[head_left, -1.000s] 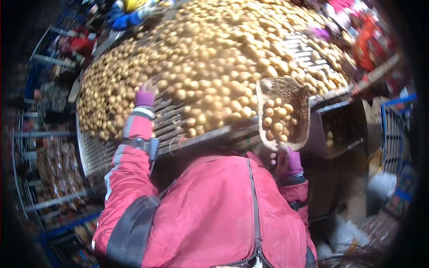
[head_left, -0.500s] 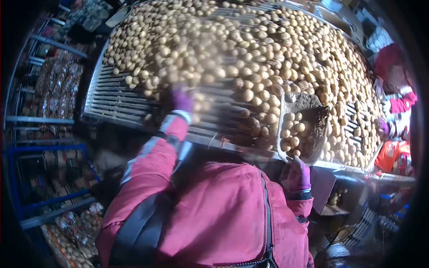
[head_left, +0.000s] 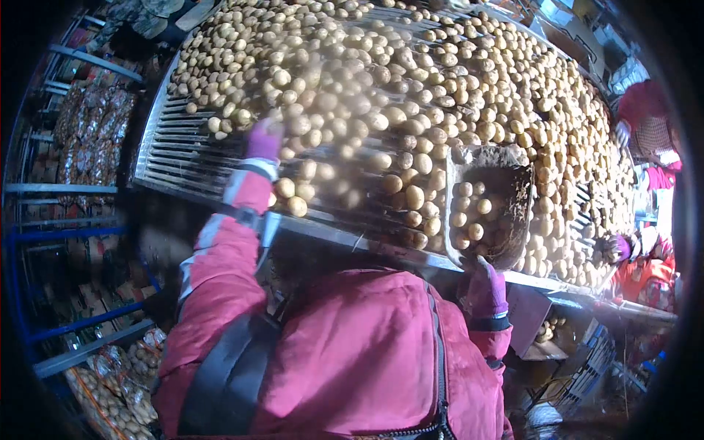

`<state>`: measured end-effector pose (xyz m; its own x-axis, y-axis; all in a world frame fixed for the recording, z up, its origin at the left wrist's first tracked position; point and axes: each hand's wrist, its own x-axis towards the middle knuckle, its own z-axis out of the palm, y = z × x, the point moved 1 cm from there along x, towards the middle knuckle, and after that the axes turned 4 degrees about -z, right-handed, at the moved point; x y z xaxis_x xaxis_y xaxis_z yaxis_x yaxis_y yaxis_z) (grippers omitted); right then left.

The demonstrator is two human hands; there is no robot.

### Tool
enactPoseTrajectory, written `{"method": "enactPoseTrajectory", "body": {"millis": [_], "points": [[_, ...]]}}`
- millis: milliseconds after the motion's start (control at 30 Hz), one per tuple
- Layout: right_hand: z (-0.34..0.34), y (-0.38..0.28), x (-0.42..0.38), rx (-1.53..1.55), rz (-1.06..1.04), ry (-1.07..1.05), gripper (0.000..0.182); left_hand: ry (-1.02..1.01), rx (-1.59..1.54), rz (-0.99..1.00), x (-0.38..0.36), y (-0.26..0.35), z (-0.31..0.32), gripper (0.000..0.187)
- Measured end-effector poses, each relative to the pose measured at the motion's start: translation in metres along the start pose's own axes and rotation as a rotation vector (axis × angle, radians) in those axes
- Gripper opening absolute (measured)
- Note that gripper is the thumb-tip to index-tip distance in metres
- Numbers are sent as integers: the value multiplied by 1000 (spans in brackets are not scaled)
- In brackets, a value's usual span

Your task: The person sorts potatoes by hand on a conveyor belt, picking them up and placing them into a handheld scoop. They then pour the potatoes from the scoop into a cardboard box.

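Note:
Small round potatoes (head_left: 414, 196) are spread over a slatted sorting table (head_left: 183, 158). My left hand (head_left: 264, 141), in a purple glove, is over the slats at the near edge of the pile and beside some potatoes; its fingers are too blurred to make out. In a purple glove too, my right hand (head_left: 487, 290) grips the near end of a worn plastic scoop (head_left: 517, 253). The scoop rests at the table's front edge among the potatoes, its inside stained with dirt, and several small potatoes (head_left: 475, 232) lie in it.
Filled bags of potatoes (head_left: 110, 396) lie at lower left, near a metal rack (head_left: 62, 188). A co-worker's purple-gloved hand (head_left: 622, 248) is at the table's right end, with another person's red sleeve (head_left: 639, 103) beyond it. An open cardboard box (head_left: 529, 315) stands below the front edge.
My left hand has moved left and slightly away from me across the slats. Potatoes near it have shifted, some now lying near my wrist. The scoop has moved slightly left, still held.

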<state>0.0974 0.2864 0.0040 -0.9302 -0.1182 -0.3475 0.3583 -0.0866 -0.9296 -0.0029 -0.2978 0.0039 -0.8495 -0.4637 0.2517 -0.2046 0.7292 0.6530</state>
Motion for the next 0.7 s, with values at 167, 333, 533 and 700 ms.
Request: {"method": "enactPoseTrajectory", "body": {"millis": [167,333,533,700], "points": [[8,-26,-13,18,251,-2,34,-200,-37,-108,-22,-16,-4,22],[33,-41,-12,91,201,-16,28,-309,-63,41,-54,25,49,24],[38,-36,-9,146,65,-70,33,-667,166,136,-65,72,58,22],[31,-29,-8,121,122,-122,44,-354,206,174,-45,69,115,33]]}}
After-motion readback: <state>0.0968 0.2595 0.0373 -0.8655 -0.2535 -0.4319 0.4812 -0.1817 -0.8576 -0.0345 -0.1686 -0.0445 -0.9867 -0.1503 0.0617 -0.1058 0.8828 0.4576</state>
